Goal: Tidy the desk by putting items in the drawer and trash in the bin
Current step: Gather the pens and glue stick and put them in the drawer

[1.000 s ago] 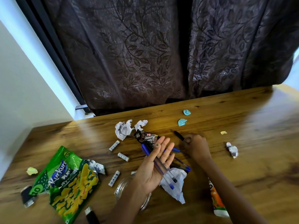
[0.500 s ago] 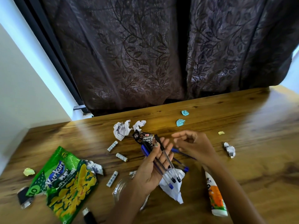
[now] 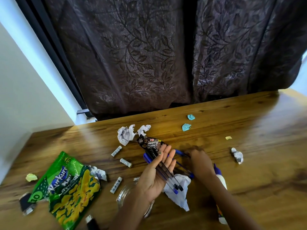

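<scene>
We held the gathered pens [image 3: 163, 171] across our left hand [image 3: 155, 176], palm up and fingers spread flat beneath them. Our right hand [image 3: 200, 161] lay over the loose blue pens [image 3: 180, 153] on the worktop [image 3: 249, 163]; blur hid whether it pinched one. To do this well, we judged, each pen should go parallel into the palm, thumb closing before lifting. Around lay batteries [image 3: 116, 151], crumpled paper [image 3: 126, 136], a green snack bag [image 3: 69, 188] and a biscuit wrapper [image 3: 149, 143]. Dark leaf-patterned curtains [image 3: 132, 55] hung behind.
</scene>
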{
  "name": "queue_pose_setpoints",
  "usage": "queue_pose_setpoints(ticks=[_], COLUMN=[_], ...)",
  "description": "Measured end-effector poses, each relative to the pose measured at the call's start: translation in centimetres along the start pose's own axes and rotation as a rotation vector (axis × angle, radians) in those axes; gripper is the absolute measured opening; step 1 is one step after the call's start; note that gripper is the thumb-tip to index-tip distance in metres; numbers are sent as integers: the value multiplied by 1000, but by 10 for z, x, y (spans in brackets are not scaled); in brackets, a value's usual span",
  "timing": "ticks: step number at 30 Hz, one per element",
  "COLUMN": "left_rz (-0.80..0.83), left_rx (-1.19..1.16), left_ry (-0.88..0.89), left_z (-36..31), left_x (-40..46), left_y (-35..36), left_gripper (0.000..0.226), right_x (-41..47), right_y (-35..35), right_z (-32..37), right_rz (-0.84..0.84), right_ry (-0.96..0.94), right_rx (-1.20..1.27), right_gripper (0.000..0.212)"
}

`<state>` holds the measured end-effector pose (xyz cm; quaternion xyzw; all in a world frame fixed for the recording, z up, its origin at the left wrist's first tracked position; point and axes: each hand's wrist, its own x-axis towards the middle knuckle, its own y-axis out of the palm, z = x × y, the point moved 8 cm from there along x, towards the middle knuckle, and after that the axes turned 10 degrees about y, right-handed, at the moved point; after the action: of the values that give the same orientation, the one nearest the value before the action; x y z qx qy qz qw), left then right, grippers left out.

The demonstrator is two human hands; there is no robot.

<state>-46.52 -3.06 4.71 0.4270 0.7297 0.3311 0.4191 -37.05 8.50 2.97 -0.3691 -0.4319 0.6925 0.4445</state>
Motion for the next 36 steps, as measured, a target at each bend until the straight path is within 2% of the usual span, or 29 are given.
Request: queue_pose_setpoints(ticks=[4,10,14,17,19,23,26,28,30,32,36], left_rz=[36,42,16,5,-2,-20,-32,-29,-24,-36,-68], left_rx=[7,47,67,67,104,173,144,83,59,45,-10], left_ry=[-12,-8,-7,-7,10,45,41,42,57,79,102], left_z=[0,-2,-1,0,0,-4,-6,-9,-15,-21,-26], left_x=[0,1,3,4,4,2,1,1,1,3,5], left_y=[0,-2,-4,-3,-4,-7,-9,-9,-9,-12,-18], left_gripper=[40,42,38,27,25,44,34,34,39,43,36], right_x=[-2,-21,-33,-43,-50,-55,-54,-47,-37,-27,-21], right_y=[-4,-53,-69,-64,-58,-49,-49,-56,-60,-55,-15], right_z=[5,20,38,54,64,72,69,59,44,28,14], right_rz=[-17,-116,48,220,303,301,319,227,82,14,112], right_ry=[-32,-57,-49,-94,-134,-212,-207,-164,-110,-56,-35], right_rx=[68,472,737,803,806,681,700,688,535,403,208], right_gripper=[27,26,27,25,24,27,20,17,19,20,21])
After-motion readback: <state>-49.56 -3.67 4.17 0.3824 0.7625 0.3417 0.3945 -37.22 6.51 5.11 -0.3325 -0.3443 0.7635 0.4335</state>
